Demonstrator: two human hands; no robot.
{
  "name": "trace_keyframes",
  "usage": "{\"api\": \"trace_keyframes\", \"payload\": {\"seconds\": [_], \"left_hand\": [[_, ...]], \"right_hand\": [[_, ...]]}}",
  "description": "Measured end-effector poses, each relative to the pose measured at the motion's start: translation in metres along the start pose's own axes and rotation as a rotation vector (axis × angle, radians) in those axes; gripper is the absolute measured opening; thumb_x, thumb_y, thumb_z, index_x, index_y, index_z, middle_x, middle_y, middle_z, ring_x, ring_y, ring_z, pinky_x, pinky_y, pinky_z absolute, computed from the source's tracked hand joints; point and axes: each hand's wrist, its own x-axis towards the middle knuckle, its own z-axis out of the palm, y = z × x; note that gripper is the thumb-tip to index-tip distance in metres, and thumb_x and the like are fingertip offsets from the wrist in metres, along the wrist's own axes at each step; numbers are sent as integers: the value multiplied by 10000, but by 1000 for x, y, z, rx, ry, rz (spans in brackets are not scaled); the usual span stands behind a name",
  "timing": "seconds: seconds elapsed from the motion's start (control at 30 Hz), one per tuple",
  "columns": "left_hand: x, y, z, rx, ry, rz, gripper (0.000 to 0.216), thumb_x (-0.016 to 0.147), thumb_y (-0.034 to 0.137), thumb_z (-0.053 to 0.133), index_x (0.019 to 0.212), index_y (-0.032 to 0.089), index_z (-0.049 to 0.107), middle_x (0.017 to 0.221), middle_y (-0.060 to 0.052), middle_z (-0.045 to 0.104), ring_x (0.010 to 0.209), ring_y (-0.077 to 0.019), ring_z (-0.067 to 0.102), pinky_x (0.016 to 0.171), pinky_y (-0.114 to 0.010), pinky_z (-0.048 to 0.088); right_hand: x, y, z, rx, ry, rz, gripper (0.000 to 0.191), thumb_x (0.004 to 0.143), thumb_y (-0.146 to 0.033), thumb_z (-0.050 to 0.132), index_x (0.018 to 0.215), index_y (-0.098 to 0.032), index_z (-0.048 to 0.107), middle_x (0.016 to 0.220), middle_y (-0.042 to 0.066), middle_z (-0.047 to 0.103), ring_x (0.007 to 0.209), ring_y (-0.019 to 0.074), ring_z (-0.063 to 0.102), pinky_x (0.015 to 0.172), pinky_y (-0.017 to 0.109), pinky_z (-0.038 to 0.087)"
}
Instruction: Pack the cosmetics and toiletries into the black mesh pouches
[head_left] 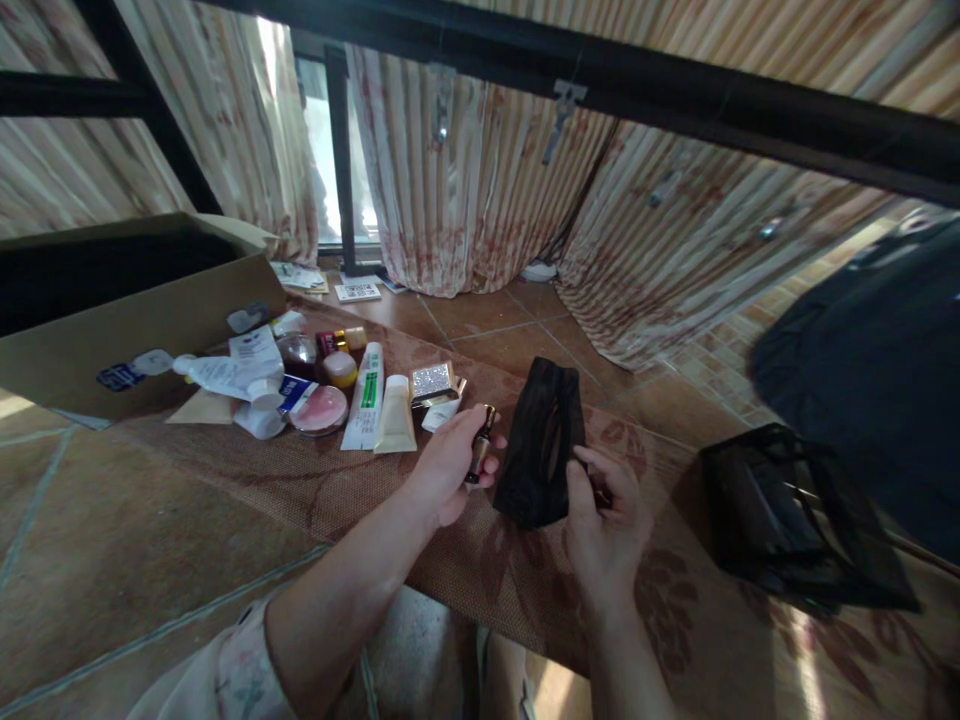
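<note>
My left hand (450, 465) is closed around a small dark bottle with a gold cap (480, 445), held upright just left of a black mesh pouch (541, 440). My right hand (606, 515) grips the lower right edge of that pouch and holds it standing on the brown patterned mat (375, 490). The two hands are close together over the middle of the mat.
Several cosmetic tubes, jars and a pink compact (319, 408) lie at the mat's far left, beside an open cardboard box (142, 320). A glittery small box (433, 382) sits behind my left hand. A black mesh bag (787, 515) lies to the right. Curtains hang behind.
</note>
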Motion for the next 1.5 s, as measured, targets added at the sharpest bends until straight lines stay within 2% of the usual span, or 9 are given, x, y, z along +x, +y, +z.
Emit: {"api": "trace_keyframes", "payload": {"seconds": [0.1,0.23,0.4,0.57,0.9,1.03,1.2,1.4,1.5], "left_hand": [[1,1,0,0,-19,-47,256,895,382,469,883,157,589,673,-26,618,399,-77,468,359,-184,307],[-2,3,0,-36,-90,-19,145,793,206,489,872,145,595,753,-67,673,481,-104,533,439,-213,386],[-4,4,-2,-66,-192,41,408,667,85,476,1050,130,611,901,-87,695,578,-108,563,539,-220,437],[-5,4,-2,-34,-238,75,419,650,81,505,1047,136,626,927,-88,688,615,-107,559,568,-221,438],[-5,4,0,-19,-316,86,288,694,93,537,962,133,634,929,-80,672,611,-88,533,562,-216,422],[-7,4,1,-47,-319,76,277,738,140,565,1011,142,616,915,-80,676,580,-89,532,496,-206,395],[-8,6,0,-58,-296,25,313,794,264,569,1084,150,598,841,-68,685,467,-82,493,371,-187,268],[-7,7,-2,-126,-333,-24,283,840,302,488,1052,156,606,781,-45,664,406,-66,423,358,-187,219],[-7,7,-3,-124,-339,-9,295,840,295,468,1063,154,601,788,-47,657,415,-71,420,376,-195,242]], "right_hand": [[0,2,1,6,3,-1,194,849,-306,577,958,-199,696,1009,73,654,895,186,614,735,312,482],[0,3,1,30,1,6,186,848,-296,578,957,-203,696,998,67,649,893,183,608,747,319,486],[0,3,2,44,3,-2,182,848,-294,577,953,-202,693,975,58,646,836,168,599,765,336,489],[1,3,2,51,3,9,195,846,-309,576,962,-208,697,976,57,647,824,167,593,753,337,488],[0,1,1,47,-6,9,185,854,-291,573,968,-209,693,974,53,643,831,165,588,748,319,476],[1,1,1,38,-2,-5,185,855,-292,567,961,-208,693,980,55,642,823,164,586,753,324,479],[0,2,2,43,2,2,183,851,-301,575,957,-209,692,971,57,644,830,170,591,755,331,487],[0,2,1,63,-8,10,183,851,-297,579,961,-211,697,980,56,647,849,174,596,763,331,483],[0,2,1,43,-18,20,188,851,-304,579,965,-214,698,994,58,648,878,184,599,771,336,481]]}}
